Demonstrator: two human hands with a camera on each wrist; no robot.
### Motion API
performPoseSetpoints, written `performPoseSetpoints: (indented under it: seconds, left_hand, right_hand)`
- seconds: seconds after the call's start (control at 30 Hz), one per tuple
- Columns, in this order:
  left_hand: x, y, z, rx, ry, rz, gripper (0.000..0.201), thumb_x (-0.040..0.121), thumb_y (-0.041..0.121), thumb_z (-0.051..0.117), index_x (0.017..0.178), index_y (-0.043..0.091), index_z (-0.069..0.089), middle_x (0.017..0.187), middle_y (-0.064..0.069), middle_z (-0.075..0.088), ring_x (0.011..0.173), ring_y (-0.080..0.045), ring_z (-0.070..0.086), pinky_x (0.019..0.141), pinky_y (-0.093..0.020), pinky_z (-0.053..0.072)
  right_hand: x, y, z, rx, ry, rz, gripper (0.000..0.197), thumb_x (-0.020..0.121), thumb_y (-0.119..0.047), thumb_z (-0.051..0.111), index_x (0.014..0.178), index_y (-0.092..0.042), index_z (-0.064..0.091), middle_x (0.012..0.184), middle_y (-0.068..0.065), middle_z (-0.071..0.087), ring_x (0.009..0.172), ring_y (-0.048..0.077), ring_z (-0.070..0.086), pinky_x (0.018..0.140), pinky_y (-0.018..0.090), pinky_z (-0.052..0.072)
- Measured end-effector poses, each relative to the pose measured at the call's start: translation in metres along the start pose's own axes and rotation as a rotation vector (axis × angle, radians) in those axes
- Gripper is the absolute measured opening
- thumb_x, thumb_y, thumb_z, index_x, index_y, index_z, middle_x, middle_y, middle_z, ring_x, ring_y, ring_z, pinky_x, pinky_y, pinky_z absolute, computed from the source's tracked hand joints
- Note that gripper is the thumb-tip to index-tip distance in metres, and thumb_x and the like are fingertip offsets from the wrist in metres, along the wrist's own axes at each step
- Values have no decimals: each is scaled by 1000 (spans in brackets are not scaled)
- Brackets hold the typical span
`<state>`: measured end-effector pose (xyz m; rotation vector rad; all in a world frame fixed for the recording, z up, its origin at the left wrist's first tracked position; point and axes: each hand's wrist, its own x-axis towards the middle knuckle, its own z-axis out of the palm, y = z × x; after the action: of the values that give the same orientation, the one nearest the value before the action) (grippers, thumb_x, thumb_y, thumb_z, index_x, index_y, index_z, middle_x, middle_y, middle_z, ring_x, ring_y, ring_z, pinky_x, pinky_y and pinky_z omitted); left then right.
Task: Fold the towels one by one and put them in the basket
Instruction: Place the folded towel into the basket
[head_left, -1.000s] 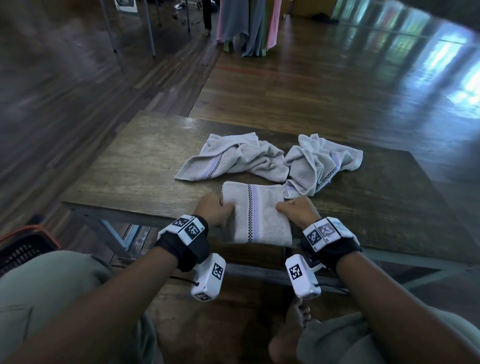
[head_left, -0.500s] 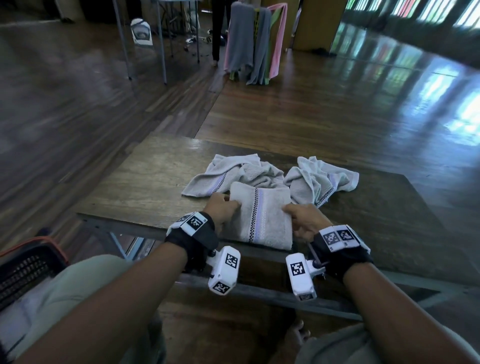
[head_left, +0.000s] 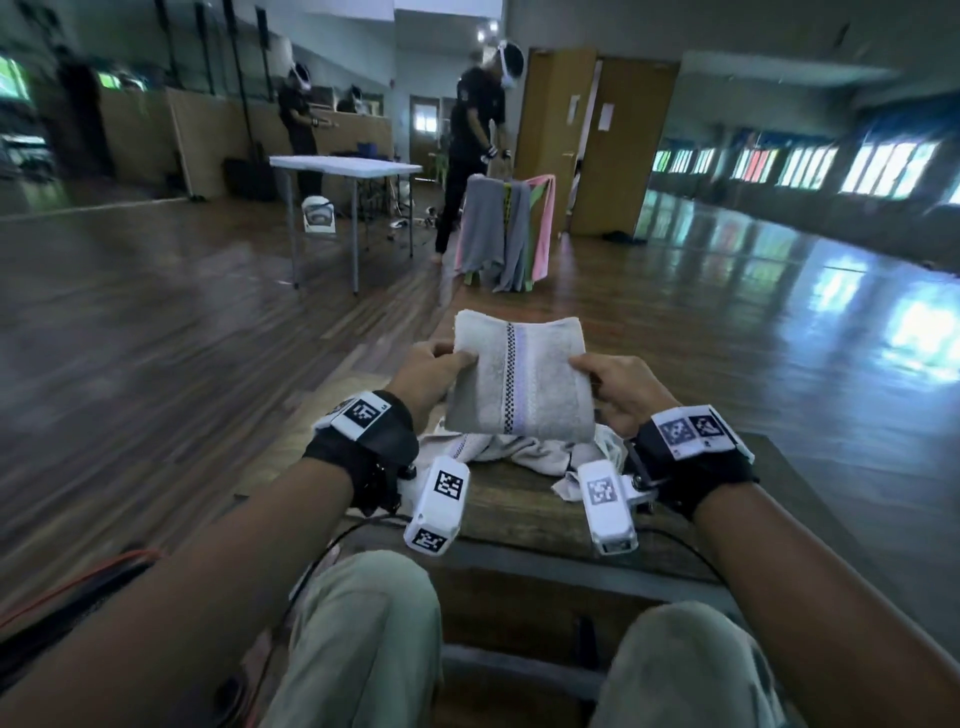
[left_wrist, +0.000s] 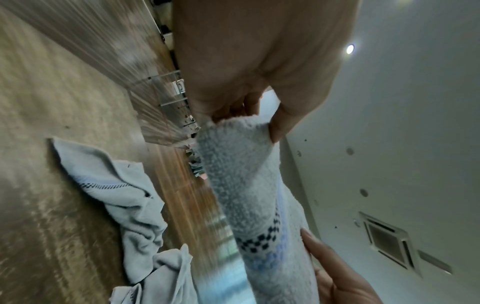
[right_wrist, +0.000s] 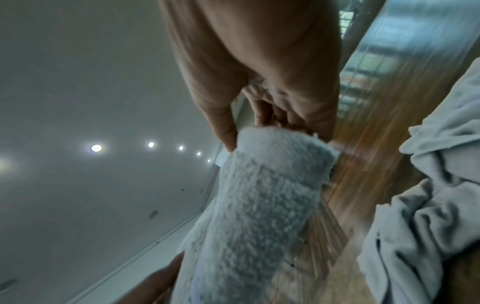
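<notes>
A folded grey towel (head_left: 519, 382) with a checkered and lilac stripe hangs in the air above the table. My left hand (head_left: 434, 371) pinches its left edge, thumb on top. My right hand (head_left: 613, 387) pinches its right edge. The left wrist view shows the folded towel (left_wrist: 241, 174) held between thumb and fingers (left_wrist: 276, 127). In the right wrist view the folded towel (right_wrist: 262, 195) is pinched the same way. Two crumpled towels (head_left: 511, 449) lie on the wooden table (head_left: 514, 512) under the lifted one. The basket's orange rim (head_left: 104, 566) shows at the lower left, mostly hidden.
My knees (head_left: 363, 623) are below the table's front edge. A rack of hanging towels (head_left: 504, 228) stands beyond the table. A white folding table (head_left: 345, 166) and two people (head_left: 475, 135) are farther back on the wooden floor.
Both hands have lifted the folded towel off the table and raised it in front of me. The view has tilted up toward the room.
</notes>
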<state>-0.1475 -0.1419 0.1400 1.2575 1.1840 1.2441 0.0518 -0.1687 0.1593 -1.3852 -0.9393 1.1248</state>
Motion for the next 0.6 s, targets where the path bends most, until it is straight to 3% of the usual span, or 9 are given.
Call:
performPoseSetpoints:
  seconds: [0.17, 0.37, 0.43, 0.5, 0.6]
  left_hand:
    - [-40, 23, -33, -28, 34, 7, 18, 89, 17, 60, 107, 14, 60, 89, 1, 61, 77, -10, 54, 63, -26, 40]
    - [-71, 15, -70, -80, 190, -38, 25, 91, 19, 58, 114, 8, 60, 97, -5, 59, 80, -15, 51, 63, -27, 39]
    - [-80, 10, -85, -108, 252, -57, 24, 92, 19, 56, 112, 7, 61, 92, -5, 58, 75, -15, 49, 63, -27, 39]
    - [-87, 4, -102, -121, 302, -63, 21, 92, 20, 57, 108, 8, 61, 93, -6, 59, 80, -18, 51, 68, -29, 40]
    - [-101, -5, -133, -128, 391, -65, 11, 90, 18, 59, 98, 12, 62, 97, -9, 60, 82, -20, 52, 68, -29, 42]
  right_hand:
    - [-42, -15, 16, 35, -97, 41, 13, 85, -7, 63, 76, 0, 57, 72, 13, 58, 62, 23, 51, 60, 32, 39]
    - [-60, -7, 47, -35, -237, 17, 12, 83, -10, 63, 90, -1, 64, 92, 14, 64, 83, 25, 59, 87, 43, 48]
    - [-61, -4, 63, -54, -303, 7, 7, 85, -9, 61, 89, -4, 64, 87, 10, 64, 78, 22, 59, 77, 39, 50]
    - [-60, 1, 80, -69, -371, -6, 11, 87, -9, 59, 95, -4, 64, 84, 7, 63, 75, 19, 58, 70, 34, 48]
    - [-58, 9, 112, -105, -487, -1, 11, 90, -10, 56, 98, -6, 62, 85, 4, 63, 77, 17, 58, 73, 33, 47]
